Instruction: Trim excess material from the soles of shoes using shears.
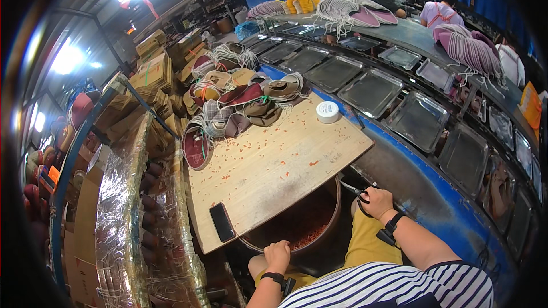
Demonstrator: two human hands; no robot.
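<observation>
Right hand: from where I stand, the person's right hand (378, 202) grips a pair of metal scissors with black loop handles (362, 195), fingers closed round the loops, the blades aimed left toward the board's near edge.
Left hand: the left hand (278, 255) sits at the near side of the tub, its fingers bent; I cannot tell whether anything is in it.
Tub: a deep round brown tub (337, 201) stands between the knees, partly under the board, with small reddish scraps (311, 235) inside.
Board: a pale wooden tabletop (268, 165) lies just beyond the hands, sprinkled with orange-red bits.
Phone: a black rectangular phone (222, 222) lies flat at the board's near left corner.
White disc: a round white container or roll (327, 112) sits toward the far right corner.
Pile: maroon, grey and brown fabric shoe pieces (245, 96) are heaped along the board's far left side.
Left side: cartons wrapped in shiny clear film (121, 211) stand near, with stacked brown cardboard (153, 74) farther off.
Right side: rectangular silver metal trays (419, 118) run in rows beyond a scuffed blue metal edge (402, 157).
Far right: bundled purple shoe pieces with white cords (471, 51) rest on a long counter, near a person in a lavender top (444, 16).
</observation>
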